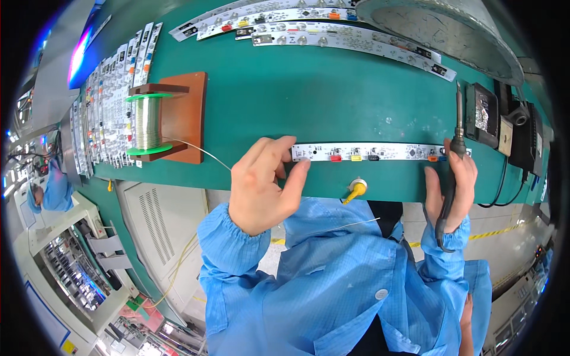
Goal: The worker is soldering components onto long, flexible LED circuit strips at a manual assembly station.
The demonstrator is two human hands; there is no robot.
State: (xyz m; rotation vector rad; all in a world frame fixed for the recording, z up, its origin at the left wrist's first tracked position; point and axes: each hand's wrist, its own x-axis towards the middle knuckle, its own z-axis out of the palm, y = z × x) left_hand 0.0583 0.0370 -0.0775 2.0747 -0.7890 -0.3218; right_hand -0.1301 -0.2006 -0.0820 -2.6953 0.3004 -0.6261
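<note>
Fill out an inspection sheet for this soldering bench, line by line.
Surface: green bench mat, flat, bending toward the picture's rim.
Job's things: long white circuit strip near the front edge; soldering iron with its tip pointing away from the person; solder wire spool on a brown wooden stand, a strand running toward the left hand.
Clutter: rows of white circuit strips at left and along the far edge; a large round grey disc.
Grippers: left hand touches the strip's left end; right hand grips the iron.
Cables: black leads at right.
Surroundings: factory floor with yellow line and machines.
</note>
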